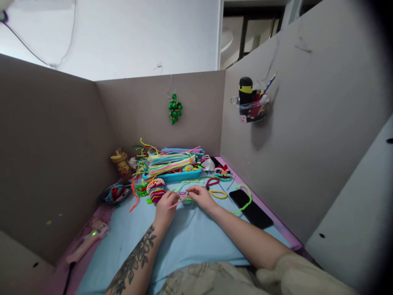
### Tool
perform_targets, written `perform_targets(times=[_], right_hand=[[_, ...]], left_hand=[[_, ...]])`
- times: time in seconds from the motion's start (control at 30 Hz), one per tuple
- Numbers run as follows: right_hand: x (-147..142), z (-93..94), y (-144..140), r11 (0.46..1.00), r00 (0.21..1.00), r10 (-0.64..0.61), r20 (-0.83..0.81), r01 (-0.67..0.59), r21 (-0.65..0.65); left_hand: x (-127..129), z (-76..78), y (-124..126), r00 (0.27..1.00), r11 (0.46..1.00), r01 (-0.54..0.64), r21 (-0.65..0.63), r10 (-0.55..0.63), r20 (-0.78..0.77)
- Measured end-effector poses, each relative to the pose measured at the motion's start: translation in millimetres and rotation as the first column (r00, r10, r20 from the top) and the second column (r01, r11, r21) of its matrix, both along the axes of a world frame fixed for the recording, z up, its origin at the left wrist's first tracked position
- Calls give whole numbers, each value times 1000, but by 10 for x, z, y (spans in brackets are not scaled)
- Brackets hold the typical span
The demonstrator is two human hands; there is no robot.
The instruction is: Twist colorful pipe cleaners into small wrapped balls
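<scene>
My left hand is closed on a pink pipe cleaner, whose end sticks out below the fingers. Close to its right, my right hand pinches the work between thumb and fingertips. Small purple and mint-green pieces show between the two hands; their exact shape is too small to make out. Just beyond my left hand stands a rounded piece of striped, many-coloured pipe cleaners. Scissors with red and yellow handles lie to the right of my right hand.
A blue tray heaped with pipe cleaners stands at the back. A phone with a green pipe cleaner across it lies right. A dark bowl and a pink corded tool are left. Grey partitions enclose the table.
</scene>
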State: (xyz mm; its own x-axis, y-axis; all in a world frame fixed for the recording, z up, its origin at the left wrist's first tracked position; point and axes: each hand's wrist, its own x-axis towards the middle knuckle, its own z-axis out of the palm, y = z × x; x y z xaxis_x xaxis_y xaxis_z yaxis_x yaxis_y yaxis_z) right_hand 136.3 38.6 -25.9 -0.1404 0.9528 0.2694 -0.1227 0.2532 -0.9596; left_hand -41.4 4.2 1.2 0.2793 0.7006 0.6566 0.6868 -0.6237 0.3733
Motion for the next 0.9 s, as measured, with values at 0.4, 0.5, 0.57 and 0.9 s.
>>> perform_targets(times=[0.4, 0.5, 0.57, 0.9], right_hand=[[-22, 29, -35, 998, 998, 52, -48, -52, -17], [-31, 57, -60, 998, 997, 66, -31, -66, -10], [-31, 72, -74, 997, 997, 77, -17, -77, -6], [-17, 37, -57, 995, 995, 95, -23, -95, -22]], left_hand=[[-99, -102, 154, 989, 999, 1, -49, 6, 150], [-117, -121, 211, 968, 994, -16, -106, 42, 247], [-112, -131, 228, 949, 986, -17, -164, 68, 307], [-64, -161, 235, 774, 803, 205, -560, 218, 595]])
